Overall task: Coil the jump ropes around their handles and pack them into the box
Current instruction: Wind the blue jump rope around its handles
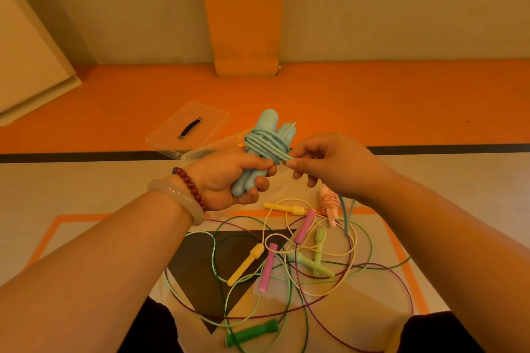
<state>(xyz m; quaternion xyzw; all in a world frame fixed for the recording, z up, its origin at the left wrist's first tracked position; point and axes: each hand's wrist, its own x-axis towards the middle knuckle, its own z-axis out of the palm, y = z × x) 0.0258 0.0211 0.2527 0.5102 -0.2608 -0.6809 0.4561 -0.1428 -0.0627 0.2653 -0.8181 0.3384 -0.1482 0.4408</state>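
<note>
Two blue handles stand side by side in the left hand, which clenches their lower ends so they form one spool for the blue cord wound around them. The right hand pinches that cord at the edge of the wraps between thumb and fingertips, apparently keeping the turns taut. A loose blue tail hangs below the right wrist, so the coiling looks unfinished.

The clear box and its black-handled lid sit on the orange floor just beyond the hands, partly hidden by the bundle; whether anything lies inside cannot be told.

One pink rope, already wrapped round its handles, lies under the right hand. Nearer the person, a tangle of thin cords spreads over the floor, crossing yellow, pink, pale green and dark green handles. Those overlapping loops will probably need separating before each rope can be wound, and the hanging tail dangles close to them.
</note>
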